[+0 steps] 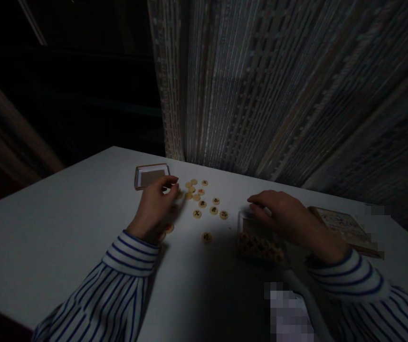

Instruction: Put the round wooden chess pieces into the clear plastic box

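1. Across the middle of the white table (82, 209) lie the loose round game pieces (197, 214), well over a dozen of them. Several show dark characters, one near the far cluster shows a red one, and others turn up plain faces. A few more lie beside the left wrist, partly hidden by it.
2. To the right of these stands a clear-walled box (253, 222) with rows of boxed pieces (260, 243) along its near part; shadow hides how deep they go. Judging by this, the pieces are split: a good share sits in the box, and a good share is out on the table.
3. Over the near edge of the far cluster, the left hand (156, 202) has thumb and forefinger narrowly apart, just beside a piece; whether it touches or grips that piece, I cannot tell.
4. Above the box, the right hand (285, 216) is loosely curled, its thumb near the forefinger. No piece shows in it, but its palm side is hidden.
5. Farther out, a shallow tray (154, 166) lies behind the left hand, a flat printed case (344, 228) lies beyond the right wrist, and a striped curtain (242, 95) hangs behind the table.
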Available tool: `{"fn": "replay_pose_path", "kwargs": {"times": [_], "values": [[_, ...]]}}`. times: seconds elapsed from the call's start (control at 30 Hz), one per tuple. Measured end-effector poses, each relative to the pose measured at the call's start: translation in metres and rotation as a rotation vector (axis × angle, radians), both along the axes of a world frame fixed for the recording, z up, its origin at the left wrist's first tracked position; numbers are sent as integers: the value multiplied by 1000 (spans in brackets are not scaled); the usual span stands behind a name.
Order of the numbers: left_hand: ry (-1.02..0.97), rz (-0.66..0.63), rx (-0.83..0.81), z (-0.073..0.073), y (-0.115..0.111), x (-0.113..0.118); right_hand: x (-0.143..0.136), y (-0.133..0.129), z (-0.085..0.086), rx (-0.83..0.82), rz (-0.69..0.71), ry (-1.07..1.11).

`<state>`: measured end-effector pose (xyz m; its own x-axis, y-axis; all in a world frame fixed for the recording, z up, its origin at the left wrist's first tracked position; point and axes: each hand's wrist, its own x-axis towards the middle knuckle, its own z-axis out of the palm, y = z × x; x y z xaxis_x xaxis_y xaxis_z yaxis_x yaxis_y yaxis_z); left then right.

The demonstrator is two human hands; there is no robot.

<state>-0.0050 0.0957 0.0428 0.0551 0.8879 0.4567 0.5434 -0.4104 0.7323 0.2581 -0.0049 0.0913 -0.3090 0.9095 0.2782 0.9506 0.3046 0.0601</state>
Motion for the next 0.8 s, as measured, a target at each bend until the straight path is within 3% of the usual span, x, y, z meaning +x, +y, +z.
{"fn": "replay_pose_path", "kwargs": {"times": [0.23,0.4,0.8], "values": [[238,-78,117,-14,2,-2,-26,41,-2,-217,12,5],[393,-135,156,-17,1,-2,-47,67,-5,-266,49,-48],[508,-132,144,-16,-3,0,-88,104,-22,-347,20,-221]]}}
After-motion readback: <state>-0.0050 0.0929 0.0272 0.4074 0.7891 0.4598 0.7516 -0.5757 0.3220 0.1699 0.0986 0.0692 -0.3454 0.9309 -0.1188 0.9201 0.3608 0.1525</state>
